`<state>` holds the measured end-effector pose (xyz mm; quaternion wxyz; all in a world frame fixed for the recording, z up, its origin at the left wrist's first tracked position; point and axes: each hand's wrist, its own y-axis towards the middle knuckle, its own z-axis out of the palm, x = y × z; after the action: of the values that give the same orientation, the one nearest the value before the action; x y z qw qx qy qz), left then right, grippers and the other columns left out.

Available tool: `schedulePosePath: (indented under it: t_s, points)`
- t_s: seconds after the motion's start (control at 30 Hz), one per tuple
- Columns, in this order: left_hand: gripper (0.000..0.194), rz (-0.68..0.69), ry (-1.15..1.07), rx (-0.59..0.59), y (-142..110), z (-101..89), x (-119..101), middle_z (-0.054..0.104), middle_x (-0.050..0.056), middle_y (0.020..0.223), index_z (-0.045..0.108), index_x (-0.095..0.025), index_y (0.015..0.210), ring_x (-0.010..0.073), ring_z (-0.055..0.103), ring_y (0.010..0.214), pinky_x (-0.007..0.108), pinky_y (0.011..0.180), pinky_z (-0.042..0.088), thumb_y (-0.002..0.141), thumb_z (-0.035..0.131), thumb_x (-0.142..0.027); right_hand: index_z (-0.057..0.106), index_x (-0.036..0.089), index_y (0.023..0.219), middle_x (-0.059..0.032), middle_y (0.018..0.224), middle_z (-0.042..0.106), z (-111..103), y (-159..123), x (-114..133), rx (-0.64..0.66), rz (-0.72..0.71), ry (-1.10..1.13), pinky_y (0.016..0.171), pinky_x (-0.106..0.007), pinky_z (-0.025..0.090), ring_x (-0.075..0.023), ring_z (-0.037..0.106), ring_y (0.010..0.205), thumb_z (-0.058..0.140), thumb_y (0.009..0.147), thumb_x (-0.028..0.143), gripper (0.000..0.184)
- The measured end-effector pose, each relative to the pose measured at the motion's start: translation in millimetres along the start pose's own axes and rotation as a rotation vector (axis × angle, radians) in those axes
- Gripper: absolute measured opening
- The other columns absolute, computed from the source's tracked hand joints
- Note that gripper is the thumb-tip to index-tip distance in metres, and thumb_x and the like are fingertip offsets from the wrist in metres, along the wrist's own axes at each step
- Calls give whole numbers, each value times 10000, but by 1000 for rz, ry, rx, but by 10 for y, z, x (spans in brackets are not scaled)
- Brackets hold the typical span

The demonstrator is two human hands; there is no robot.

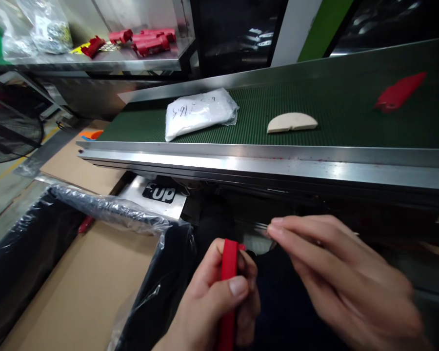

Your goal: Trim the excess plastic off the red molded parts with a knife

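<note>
My left hand (215, 297) is closed around a long, narrow red plastic part (229, 261), held upright at the lower middle with the thumb across it. A small red bit sticks out beside its top end. To the right, my right hand (336, 273) is closed in a pinch, a short way from the red part. A thin, shiny tip (260, 227) shows at its fingertips; blur hides what kind of tool or piece it is. On the green conveyor belt (252, 105) ahead lies another red part (400, 92), apart from both hands.
A cream half-round piece (292, 122) and a white wrapped packet (201, 112) lie on the belt, behind its metal rail (278, 161). At lower left stands a plastic-lined box (109, 209) with cardboard inside. Red parts (151, 41) sit on a shelf; a fan (10, 119) stands left.
</note>
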<state>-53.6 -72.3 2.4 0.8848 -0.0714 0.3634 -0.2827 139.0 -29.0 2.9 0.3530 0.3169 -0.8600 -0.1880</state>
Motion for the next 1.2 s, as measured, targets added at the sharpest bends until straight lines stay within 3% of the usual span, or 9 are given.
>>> schedulePosePath:
  t_s: [0.2, 0.37, 0.5, 0.63, 0.8, 1.2]
  points:
    - [164, 34, -136, 96, 34, 9, 31, 470, 3, 845, 447, -208, 975, 48, 404, 528, 102, 422, 361, 941, 531, -345, 674, 163, 1168, -103, 1123, 665, 12, -42, 151, 64, -21, -6, 802, -326, 515, -201, 609, 1028, 537, 843, -17, 397]
    - [109, 100, -228, 79, 53, 17, 137, 484, 17, 854, 440, -205, 991, 42, 415, 524, 79, 420, 351, 951, 481, -298, 678, 153, 1159, -107, 1103, 676, 42, -31, 164, 53, -31, -4, 776, -323, 516, -202, 614, 1005, 527, 838, -19, 394]
    - [98, 153, -252, 261, 70, -40, 173, 468, 22, 865, 464, -205, 1010, 37, 401, 507, 89, 417, 344, 958, 456, -288, 667, 137, 1173, -115, 1102, 669, 99, -17, 109, 25, -35, -7, 784, -344, 510, -210, 611, 996, 540, 844, -27, 389]
    - [159, 87, -262, 305, 77, -45, 177, 470, 29, 837, 479, -194, 988, 49, 427, 532, 96, 446, 366, 940, 515, -341, 640, 152, 1208, -102, 1141, 646, 105, -47, 29, -50, 62, 17, 849, -356, 511, -198, 606, 1033, 552, 834, -57, 438]
    - [254, 160, -360, 312, 96, -50, 234, 504, 58, 862, 474, -203, 1059, 69, 466, 507, 116, 409, 380, 1006, 298, -378, 664, 131, 1155, -106, 1124, 649, 5, -51, 44, 48, -69, 38, 852, -335, 513, -200, 592, 1064, 548, 843, -29, 370]
    - [276, 100, -347, 282, 74, -65, 260, 544, 63, 799, 487, -194, 1040, 86, 498, 493, 133, 445, 403, 991, 333, -418, 657, 208, 1172, -77, 1139, 679, 0, -48, 44, 81, -141, -90, 858, -392, 485, -228, 607, 1024, 519, 845, 21, 401]
